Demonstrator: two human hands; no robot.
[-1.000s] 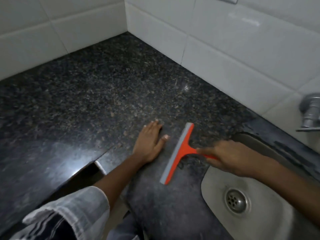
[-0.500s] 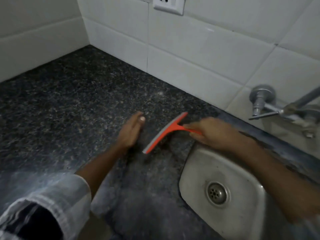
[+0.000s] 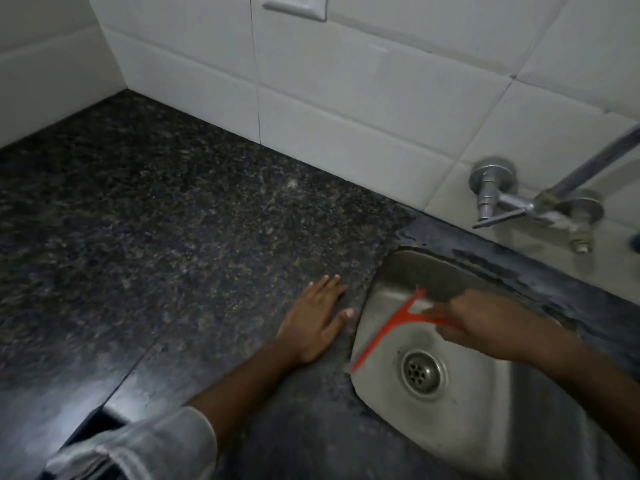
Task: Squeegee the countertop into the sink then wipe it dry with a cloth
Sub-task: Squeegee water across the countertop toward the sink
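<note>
Left hand flat on dark granite countertop, fingers straight and together, just beside sink left rim, right hand gripping orange squeegee handle, fingers curled, blurred, blade over sink's left edge, inside basin

The right hand has drawn the orange plastic squeegee toward three o'clock, off the dark speckled granite table and over the steel sink edge. The left hand now lies flat, fingers together, beside the rim.
</note>
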